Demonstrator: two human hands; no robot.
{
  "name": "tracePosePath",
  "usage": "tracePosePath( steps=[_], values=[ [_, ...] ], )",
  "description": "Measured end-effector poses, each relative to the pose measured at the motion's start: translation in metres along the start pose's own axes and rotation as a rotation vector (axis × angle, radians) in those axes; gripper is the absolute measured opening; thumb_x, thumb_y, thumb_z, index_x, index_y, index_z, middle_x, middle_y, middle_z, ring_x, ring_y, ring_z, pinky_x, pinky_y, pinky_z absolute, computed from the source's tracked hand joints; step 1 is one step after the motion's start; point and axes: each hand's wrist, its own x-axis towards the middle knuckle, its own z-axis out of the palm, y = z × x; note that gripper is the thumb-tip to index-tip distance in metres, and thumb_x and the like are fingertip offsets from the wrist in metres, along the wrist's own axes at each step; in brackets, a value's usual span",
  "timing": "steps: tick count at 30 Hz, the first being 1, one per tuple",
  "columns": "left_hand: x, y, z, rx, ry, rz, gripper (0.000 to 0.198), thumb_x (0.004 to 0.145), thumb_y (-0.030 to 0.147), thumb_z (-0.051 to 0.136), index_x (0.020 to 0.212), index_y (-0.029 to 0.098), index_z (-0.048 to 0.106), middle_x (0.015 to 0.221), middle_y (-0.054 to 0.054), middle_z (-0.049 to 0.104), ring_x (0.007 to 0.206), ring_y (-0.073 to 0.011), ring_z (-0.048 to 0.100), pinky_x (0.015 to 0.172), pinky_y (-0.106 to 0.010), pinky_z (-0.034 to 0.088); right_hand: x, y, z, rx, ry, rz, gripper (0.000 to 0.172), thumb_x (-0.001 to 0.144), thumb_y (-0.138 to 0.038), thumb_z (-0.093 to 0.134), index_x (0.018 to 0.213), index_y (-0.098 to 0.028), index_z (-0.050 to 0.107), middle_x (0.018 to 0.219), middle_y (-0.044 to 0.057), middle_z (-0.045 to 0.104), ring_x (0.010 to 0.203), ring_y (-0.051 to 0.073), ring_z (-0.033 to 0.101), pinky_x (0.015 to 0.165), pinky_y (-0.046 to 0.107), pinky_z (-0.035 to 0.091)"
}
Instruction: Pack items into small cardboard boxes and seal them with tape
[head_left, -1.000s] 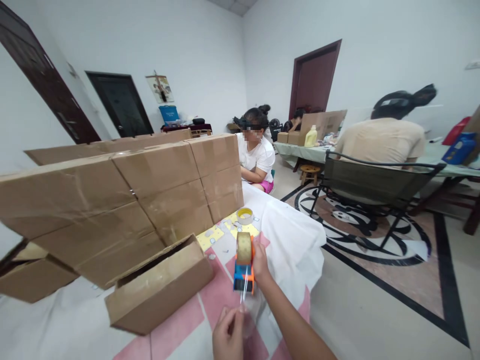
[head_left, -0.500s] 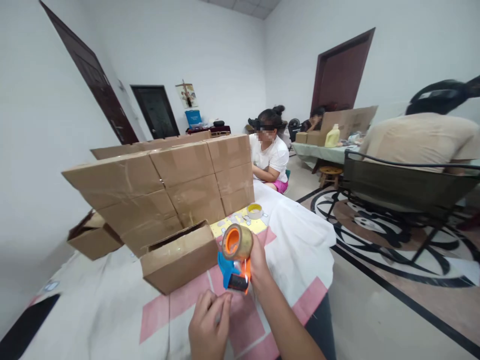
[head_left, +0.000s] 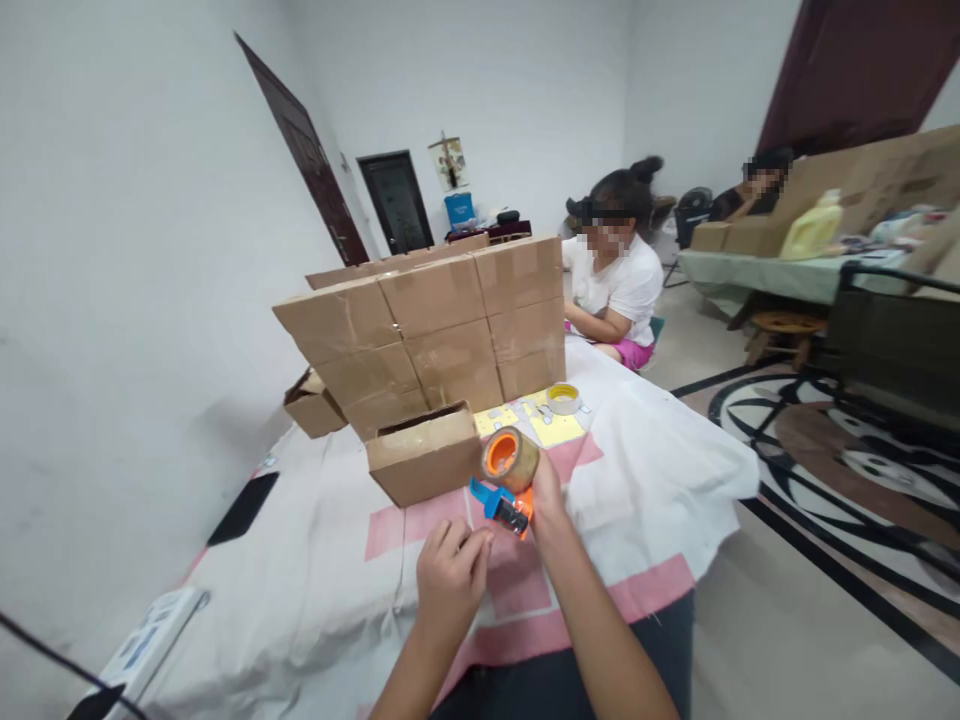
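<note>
A tape dispenser (head_left: 510, 508) with blue and orange parts carries a thick roll of brown packing tape (head_left: 529, 462) on an orange hub. My right hand (head_left: 550, 490) is wrapped round its far side, holding it above the tablecloth. Just left of it and lower, my left hand (head_left: 452, 570) is closed, thumb against the curled fingers; anything pinched there is too small to make out. Beyond both hands lies a long open cardboard box (head_left: 427, 462), its top slot dark. Behind it rises a stack of taped cardboard boxes (head_left: 450, 325).
A second tape roll (head_left: 563, 399) lies on a yellow patterned patch. Another open box (head_left: 315, 408) stands far left, near a black flat object (head_left: 244, 508). A white power strip (head_left: 154, 640) lies at the left edge. A co-worker (head_left: 615, 270) sits behind the table's right corner.
The view has swung right and drawn back, so the boxes appear smaller. The dispenser has tilted in my right hand. My left hand stays closed near it.
</note>
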Motion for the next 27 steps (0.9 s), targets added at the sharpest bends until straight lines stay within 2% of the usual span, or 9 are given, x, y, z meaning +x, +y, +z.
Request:
tracePosePath(
  steps=[3,5,8,10,12,18,21,24,27],
  values=[
    [-0.018,-0.045,-0.011,0.081,0.043,-0.193,0.033,0.096,0.030,0.050,0.071,0.023,0.070,0.072,-0.004,0.060,0.071,-0.0192,0.057,0.065,-0.031,0.045,0.000,-0.026,-0.020,-0.015,0.018,0.012,0.036,0.079,-0.058,0.059,0.079,-0.023,0.063,0.070,0.003,0.069,0.067,0.022,0.067,0.065,0.037,0.060],
    [-0.036,-0.078,-0.027,0.118,0.110,-0.290,0.037,0.098,0.035,0.047,0.073,0.022,0.071,0.069,-0.003,0.057,0.066,-0.0183,0.057,0.059,-0.030,0.045,0.005,-0.052,-0.045,-0.030,0.087,-0.096,0.038,0.083,-0.058,0.056,0.085,-0.022,0.065,0.076,0.004,0.071,0.075,0.023,0.069,0.067,0.037,0.060],
    [-0.053,-0.106,-0.051,-0.010,0.158,-0.475,0.035,0.096,0.046,0.052,0.083,0.023,0.074,0.074,-0.003,0.060,0.071,-0.0173,0.061,0.054,-0.025,0.045,0.019,-0.081,-0.081,-0.080,0.450,-0.410,0.038,0.082,-0.056,0.058,0.093,-0.019,0.064,0.080,0.002,0.069,0.076,0.021,0.067,0.065,0.034,0.057],
    [-0.049,-0.108,-0.058,-0.199,0.147,-0.580,0.034,0.093,0.050,0.056,0.089,0.022,0.075,0.083,-0.005,0.068,0.079,-0.0185,0.065,0.056,-0.025,0.047,0.029,-0.085,-0.094,-0.194,0.577,-0.430,0.043,0.082,-0.059,0.058,0.091,-0.017,0.065,0.077,0.003,0.067,0.072,0.021,0.065,0.061,0.032,0.055],
    [-0.035,-0.102,-0.058,-0.374,0.149,-0.675,0.036,0.089,0.052,0.061,0.097,0.019,0.074,0.084,-0.006,0.072,0.077,-0.0191,0.066,0.061,-0.027,0.051,0.037,-0.077,-0.098,-0.378,0.573,-0.356,0.053,0.082,-0.068,0.054,0.082,-0.016,0.065,0.070,0.004,0.065,0.066,0.020,0.063,0.058,0.030,0.051],
    [0.016,-0.086,-0.049,-0.697,0.251,-0.818,0.052,0.079,0.048,0.072,0.118,0.014,0.069,0.076,-0.003,0.072,0.061,-0.0130,0.059,0.061,-0.027,0.049,0.055,-0.034,-0.091,-0.703,0.220,-0.228,0.079,0.071,-0.092,0.043,0.070,-0.015,0.063,0.063,0.007,0.064,0.062,0.020,0.060,0.058,0.031,0.047],
    [0.029,-0.080,-0.053,-0.764,0.269,-0.808,0.072,0.077,0.045,0.076,0.139,0.014,0.055,0.075,-0.001,0.073,0.068,-0.0148,0.065,0.066,-0.027,0.051,0.061,-0.029,-0.098,-0.862,0.161,-0.212,0.079,0.076,-0.090,0.036,0.066,-0.016,0.062,0.061,0.008,0.062,0.061,0.021,0.058,0.058,0.032,0.044],
    [0.035,-0.076,-0.059,-0.824,0.273,-0.789,0.093,0.077,0.042,0.079,0.154,0.016,0.033,0.073,0.001,0.073,0.078,-0.0169,0.070,0.075,-0.028,0.053,0.058,-0.036,-0.105,-0.997,0.359,-0.329,0.073,0.086,-0.079,0.037,0.083,-0.014,0.068,0.068,0.009,0.064,0.068,0.023,0.056,0.064,0.034,0.043],
    [0.036,-0.074,-0.062,-0.814,0.291,-0.770,0.088,0.079,0.041,0.077,0.152,0.017,0.033,0.074,0.001,0.074,0.081,-0.0168,0.071,0.081,-0.030,0.053,0.039,-0.043,-0.088,-0.939,0.497,-0.597,0.060,0.090,-0.063,0.050,0.117,-0.012,0.065,0.088,0.009,0.066,0.076,0.022,0.057,0.073,0.035,0.046]
  ],
)
